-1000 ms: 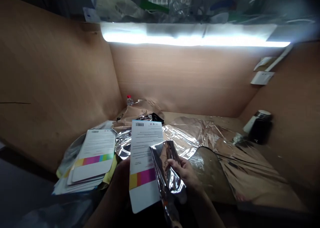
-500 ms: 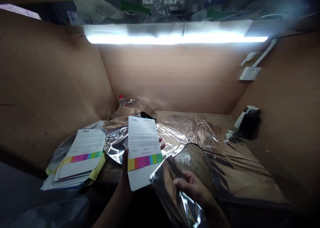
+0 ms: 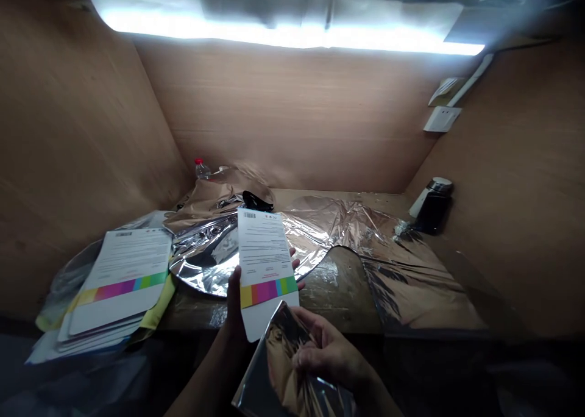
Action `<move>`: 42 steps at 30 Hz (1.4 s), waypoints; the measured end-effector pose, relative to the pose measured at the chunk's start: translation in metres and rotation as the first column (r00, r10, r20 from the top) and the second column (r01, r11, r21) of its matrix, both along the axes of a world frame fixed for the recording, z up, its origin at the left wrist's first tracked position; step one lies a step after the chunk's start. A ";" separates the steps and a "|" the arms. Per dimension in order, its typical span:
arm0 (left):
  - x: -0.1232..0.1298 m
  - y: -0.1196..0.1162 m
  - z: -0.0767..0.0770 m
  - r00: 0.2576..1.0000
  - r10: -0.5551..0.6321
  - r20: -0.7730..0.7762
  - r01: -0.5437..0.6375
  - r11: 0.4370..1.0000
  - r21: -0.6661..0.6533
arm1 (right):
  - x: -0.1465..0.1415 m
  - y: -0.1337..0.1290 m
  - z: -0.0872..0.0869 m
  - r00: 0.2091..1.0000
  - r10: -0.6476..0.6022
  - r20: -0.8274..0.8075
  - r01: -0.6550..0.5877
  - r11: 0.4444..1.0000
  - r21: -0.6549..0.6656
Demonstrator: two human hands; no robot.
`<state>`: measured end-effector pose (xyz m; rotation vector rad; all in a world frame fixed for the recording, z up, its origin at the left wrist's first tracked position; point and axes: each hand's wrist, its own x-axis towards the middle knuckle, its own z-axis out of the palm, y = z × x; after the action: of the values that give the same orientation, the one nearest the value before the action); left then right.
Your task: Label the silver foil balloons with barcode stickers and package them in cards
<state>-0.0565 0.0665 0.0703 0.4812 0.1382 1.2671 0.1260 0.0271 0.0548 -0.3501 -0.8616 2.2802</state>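
Note:
My left hand [image 3: 235,292] grips a white printed card [image 3: 262,246] with a rainbow stripe, thumb at its left edge and fingertips showing past its right edge. The card stands tilted up, its printed side toward me. Lower down, my right hand [image 3: 331,350] pinches a crumpled silver foil piece, perhaps a pouch [image 3: 278,368]. Its upper corner overlaps the bottom of the card in view; whether they touch, I cannot tell. To the left lies a stack of similar cards [image 3: 123,255] on yellow and clear wrapping.
Shiny foil sheets [image 3: 420,295] cover much of the wooden bench [image 3: 333,289]. A dark bottle with a silver lid [image 3: 434,206] stands at right, below a wall socket [image 3: 442,119]. A red-capped bottle [image 3: 201,169] is at back left. A tube lamp [image 3: 292,36] glows overhead.
My right hand has brought the foil piece leftward, in front of the card's lower end. The card stays in my left hand. The camera view has tilted down and shifted.

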 end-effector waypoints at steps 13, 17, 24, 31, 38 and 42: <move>-0.009 -0.005 -0.019 0.989 0.150 0.000 -0.150 0.989 0.007 | -0.046 -0.020 -0.055 0.795 -0.148 -0.588 -0.056 0.948 -0.314; -0.007 -0.005 -0.030 0.992 0.125 0.014 -0.125 0.992 0.021 | -0.056 -0.023 -0.056 0.815 -0.114 -0.568 -0.096 0.940 -0.327; 0.002 -0.010 -0.028 0.996 0.062 0.064 -0.062 0.998 0.002 | -0.058 -0.027 -0.058 0.808 -0.243 -0.537 -0.019 0.900 -0.436; -0.006 -0.008 -0.020 0.986 0.168 0.017 -0.169 0.985 0.029 | -0.052 -0.031 -0.067 0.849 -0.161 -0.503 -0.064 0.914 -0.401; 0.006 -0.012 -0.036 0.989 0.137 -0.055 -0.134 0.990 0.048 | -0.054 -0.037 -0.074 0.787 -0.284 -0.547 -0.038 0.863 -0.504; 0.008 -0.011 -0.032 0.983 0.179 -0.043 -0.178 0.984 0.029 | -0.062 -0.041 -0.076 0.709 -0.283 -0.646 -0.039 0.899 -0.437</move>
<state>-0.0482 0.0557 0.0381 0.5282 0.2084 1.4348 0.0639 -0.0140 -0.0212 0.2803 0.0614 2.1806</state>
